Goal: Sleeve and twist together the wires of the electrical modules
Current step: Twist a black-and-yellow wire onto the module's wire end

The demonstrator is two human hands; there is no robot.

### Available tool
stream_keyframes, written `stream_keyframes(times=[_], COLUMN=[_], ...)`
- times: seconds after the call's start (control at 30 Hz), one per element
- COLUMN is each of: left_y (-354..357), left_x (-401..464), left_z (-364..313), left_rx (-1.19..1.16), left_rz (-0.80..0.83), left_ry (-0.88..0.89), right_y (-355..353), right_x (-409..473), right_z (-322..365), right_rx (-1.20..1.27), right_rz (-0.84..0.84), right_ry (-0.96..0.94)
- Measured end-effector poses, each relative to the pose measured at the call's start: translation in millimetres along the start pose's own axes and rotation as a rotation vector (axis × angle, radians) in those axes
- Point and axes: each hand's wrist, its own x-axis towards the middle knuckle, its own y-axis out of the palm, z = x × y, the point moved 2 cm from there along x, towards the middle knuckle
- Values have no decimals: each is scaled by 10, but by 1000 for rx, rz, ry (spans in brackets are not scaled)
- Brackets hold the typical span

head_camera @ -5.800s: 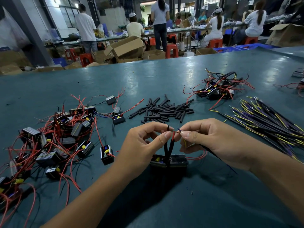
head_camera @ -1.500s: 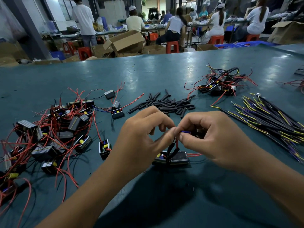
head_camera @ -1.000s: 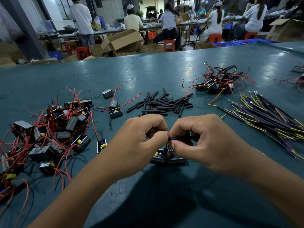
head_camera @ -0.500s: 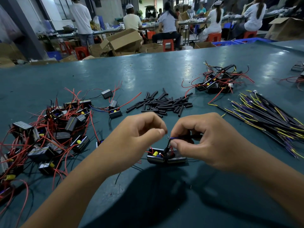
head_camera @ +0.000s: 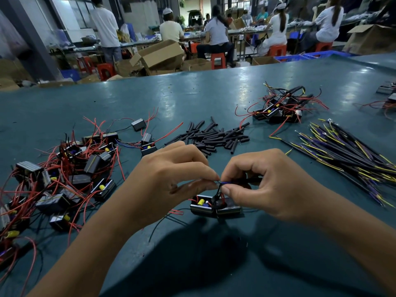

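Two small black electrical modules (head_camera: 214,207) lie side by side on the green table (head_camera: 192,99), right below my hands. Their wires rise to my fingertips. My left hand (head_camera: 169,179) pinches the wire ends between thumb and forefinger. My right hand (head_camera: 270,183) pinches the blue wire (head_camera: 227,182) and holds a black sleeve (head_camera: 252,180) running back under its fingers. The fingertips of both hands almost touch above the modules.
A heap of modules with red wires (head_camera: 64,172) covers the table's left. Loose black sleeves (head_camera: 214,136) lie ahead of my hands. A second pile of modules (head_camera: 280,108) sits far right, with a bundle of yellow and purple wires (head_camera: 351,155) beside it. People work at benches behind.
My hands have stayed pinched on the wires above the two modules, sinking lower and closing in since the first frame. The left thumb and forefinger have shifted slightly on the wire ends.
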Motion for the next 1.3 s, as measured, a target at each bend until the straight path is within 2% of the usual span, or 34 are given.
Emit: stream_keyframes(times=[0.13,0.27,0.33,0.43,0.5,0.63,0.73,0.83,0.93,1.17,1.3], left_y=[32,79,149,268,288,181,147,109,78,89,104], left_x=[13,10,6,-2,-9,-28,-35,-14,1,9,20], left_z=[-34,-72,-78,-104,-125,-32,-1,-37,-56,-36,-50], left_rx=[-17,-183,-362,-821,-986,-721,-635,-313,-172,52,-13], left_rz=[6,17,25,57,104,70,12,-14,-34,-110,-95], left_ry=[-27,-157,-337,-762,-856,-673,-565,-312,-143,-7,-49], right_y=[1,5,6,20,22,-9,-13,-22,-30,-21,-25], right_x=[0,1,2,-3,-7,0,3,2,2,7,5], right_z=[5,16,16,14,8,-27,-41,-44,-42,-38,-26], right_rx=[-2,-31,-36,-43,-36,47,62,52,45,48,14], right_rz=[1,-11,-18,-12,-16,-27,-19,-18,-17,-10,-15], right_ry=[-7,-23,-21,-7,3,48,56,53,41,34,17])
